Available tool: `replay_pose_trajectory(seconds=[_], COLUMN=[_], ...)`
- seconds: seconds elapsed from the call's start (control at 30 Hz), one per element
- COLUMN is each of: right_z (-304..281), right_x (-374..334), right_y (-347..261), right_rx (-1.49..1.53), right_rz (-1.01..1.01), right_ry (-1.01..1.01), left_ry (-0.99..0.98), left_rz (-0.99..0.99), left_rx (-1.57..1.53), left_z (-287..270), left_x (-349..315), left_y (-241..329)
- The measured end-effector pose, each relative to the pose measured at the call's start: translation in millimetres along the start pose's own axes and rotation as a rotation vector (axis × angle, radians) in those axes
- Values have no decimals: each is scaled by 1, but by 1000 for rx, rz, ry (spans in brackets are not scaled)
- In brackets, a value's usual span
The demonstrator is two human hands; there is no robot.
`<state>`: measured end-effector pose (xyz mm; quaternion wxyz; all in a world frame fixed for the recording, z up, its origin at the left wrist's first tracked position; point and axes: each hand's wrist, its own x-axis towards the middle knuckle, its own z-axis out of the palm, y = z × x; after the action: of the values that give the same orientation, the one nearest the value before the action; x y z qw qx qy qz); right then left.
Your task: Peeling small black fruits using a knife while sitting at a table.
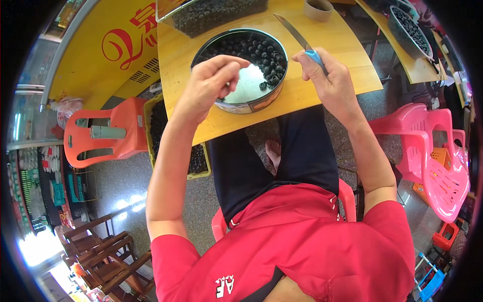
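Note:
My right hand [333, 83] is closed round the blue handle of a knife [293, 32], whose blade points up and to the left over the table. To the left, my left hand [214, 83] hovers above the near left part of a round metal tin [240, 107]. Its fingers are curled in, and whether something small is pinched in them is hidden. Inside the tin lie many small, dark, round pieces [264, 53], like fruits or nuts, heaped at its far and right sides. The bright bottom of the tin shows at the near side.
The tin stands on a yellow wooden table [342, 55]. Behind it are a clear bin [216, 15] of similar dark pieces and a small brown bowl [318, 9]. A yellow crate [201, 170], an orange chair [108, 132] and pink chairs [427, 151] flank the table.

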<state>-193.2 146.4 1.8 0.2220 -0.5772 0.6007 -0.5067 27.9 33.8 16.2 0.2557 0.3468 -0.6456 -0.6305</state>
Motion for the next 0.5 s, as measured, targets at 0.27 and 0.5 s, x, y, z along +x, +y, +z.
replay_pose_trajectory(seconds=[0.27, 0.5], right_z=[-7, -12], right_x=[-3, -6], right_y=[4, 6], right_rx=[-5, 44], right_rz=[6, 49], right_ry=[-13, -22], left_ry=[-261, -142], left_rz=[29, 98], left_rx=[1058, 873], left_z=[26, 21], left_x=[43, 43], left_y=[-11, -11])
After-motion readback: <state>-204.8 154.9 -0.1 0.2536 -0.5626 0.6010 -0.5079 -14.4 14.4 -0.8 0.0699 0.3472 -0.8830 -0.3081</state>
